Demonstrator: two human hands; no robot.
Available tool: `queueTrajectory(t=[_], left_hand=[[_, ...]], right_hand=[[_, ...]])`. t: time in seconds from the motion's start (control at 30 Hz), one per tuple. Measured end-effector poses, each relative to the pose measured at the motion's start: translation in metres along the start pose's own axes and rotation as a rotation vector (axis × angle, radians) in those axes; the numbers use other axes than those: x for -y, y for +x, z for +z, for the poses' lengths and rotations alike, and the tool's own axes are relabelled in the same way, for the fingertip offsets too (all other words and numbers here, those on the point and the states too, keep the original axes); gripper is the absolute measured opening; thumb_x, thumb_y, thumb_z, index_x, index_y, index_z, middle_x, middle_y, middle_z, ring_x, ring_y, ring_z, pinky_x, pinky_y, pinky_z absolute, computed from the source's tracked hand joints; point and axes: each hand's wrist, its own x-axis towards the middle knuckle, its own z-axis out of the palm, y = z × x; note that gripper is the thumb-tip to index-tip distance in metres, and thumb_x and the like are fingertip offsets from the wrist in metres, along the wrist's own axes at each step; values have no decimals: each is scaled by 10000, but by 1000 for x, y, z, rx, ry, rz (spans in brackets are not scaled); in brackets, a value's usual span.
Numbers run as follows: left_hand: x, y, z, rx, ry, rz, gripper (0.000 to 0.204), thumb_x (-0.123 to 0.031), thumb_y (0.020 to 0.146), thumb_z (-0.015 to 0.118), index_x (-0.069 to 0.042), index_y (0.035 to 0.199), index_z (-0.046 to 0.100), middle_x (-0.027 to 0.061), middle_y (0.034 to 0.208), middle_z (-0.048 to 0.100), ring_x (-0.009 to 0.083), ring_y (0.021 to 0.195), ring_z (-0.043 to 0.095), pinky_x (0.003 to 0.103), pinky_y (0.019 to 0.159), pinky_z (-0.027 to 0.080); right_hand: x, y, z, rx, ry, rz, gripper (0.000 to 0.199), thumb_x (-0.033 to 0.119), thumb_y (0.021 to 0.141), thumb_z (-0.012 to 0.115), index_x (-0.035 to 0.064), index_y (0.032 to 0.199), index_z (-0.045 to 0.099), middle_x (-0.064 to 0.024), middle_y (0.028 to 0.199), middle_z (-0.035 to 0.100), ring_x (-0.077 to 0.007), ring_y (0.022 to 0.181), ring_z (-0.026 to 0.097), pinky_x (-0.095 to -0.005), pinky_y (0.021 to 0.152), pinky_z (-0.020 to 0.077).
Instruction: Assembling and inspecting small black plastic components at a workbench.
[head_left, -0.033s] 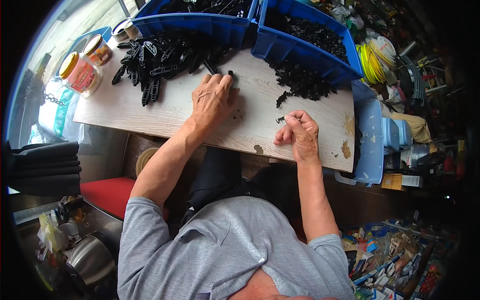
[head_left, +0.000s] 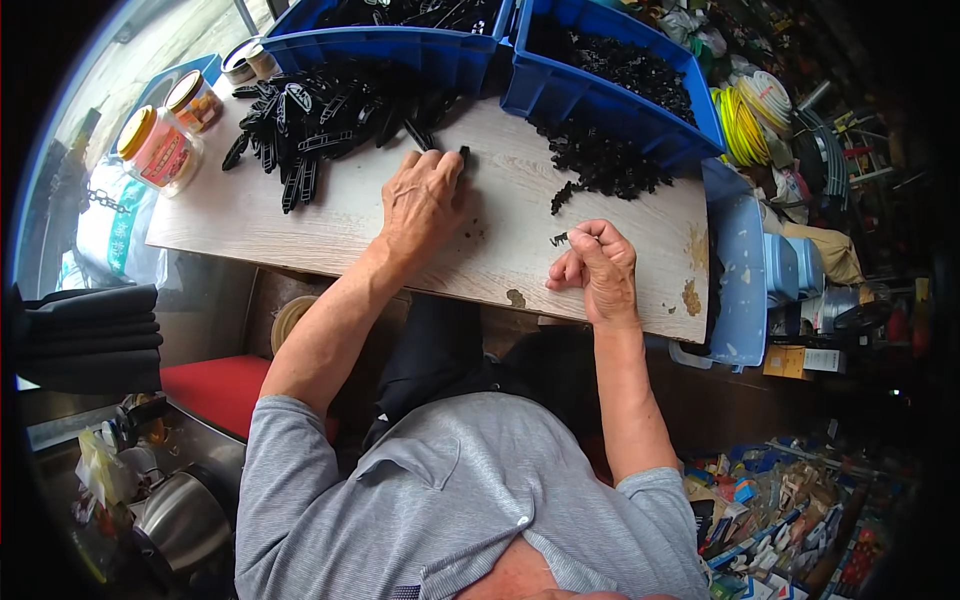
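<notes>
On the table, my left hand (head_left: 422,195) is closed, knuckles up, at the near right edge of a pile of long black slotted plastic pieces (head_left: 325,125). The tip of a black plastic piece (head_left: 464,154) sticks out past its fingers; the rest is hidden under the hand. Near the front edge, my right hand (head_left: 600,265) pinches a small black toothed plastic part (head_left: 559,240) between thumb and forefinger, pointing left. Beyond that hand lies a heap of similar small black parts (head_left: 610,165).
Two blue bins stand at the back: the left bin (head_left: 390,55) holds long black pieces, the right bin (head_left: 555,95) small ones. Jars (head_left: 160,155) stand at the table's left end. A light blue crate (head_left: 740,270) sits beyond the right edge. A red seat (head_left: 210,390) is at lower left.
My left hand has shifted very slightly, and the protruding tip of the black piece sits a little nearer me. The right hand keeps its pinch, almost still.
</notes>
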Motion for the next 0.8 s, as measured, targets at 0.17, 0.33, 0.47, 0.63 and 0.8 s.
queueTrajectory(t=[0.17,0.33,0.47,0.63,0.8], left_hand=[[7,-3,-3,-19,-39,9,157,-154,856,681,-75,976,618,100,903,654,315,875,614,426,754,512],[13,4,-1,-56,36,4,165,-124,875,673,-65,1024,637,125,895,675,325,843,636,425,768,506],[16,3,0,-26,-6,25,213,-104,869,655,-51,1072,616,128,929,672,326,893,637,423,797,509],[-1,5,-11,123,-2,46,261,-112,822,674,-44,1066,609,127,983,653,325,944,622,430,826,500],[13,20,5,66,-135,25,235,-164,755,728,-57,839,536,146,784,603,358,812,622,436,696,501]], right_hand=[[-1,0,-3,7,15,-18,157,193,902,695,72,949,607,-24,562,546,-159,537,645,-337,479,596],[-1,0,-4,3,18,-31,147,184,902,692,71,947,610,-24,561,547,-158,541,646,-334,483,599],[-1,1,-1,-15,15,-18,156,188,899,696,67,943,609,-22,562,549,-154,541,643,-331,483,599],[-1,4,0,-3,19,1,170,191,896,699,65,951,598,-23,571,551,-153,549,642,-335,487,602],[-2,3,1,-19,2,-8,161,183,911,673,61,959,579,-30,578,541,-165,565,639,-356,495,606]])
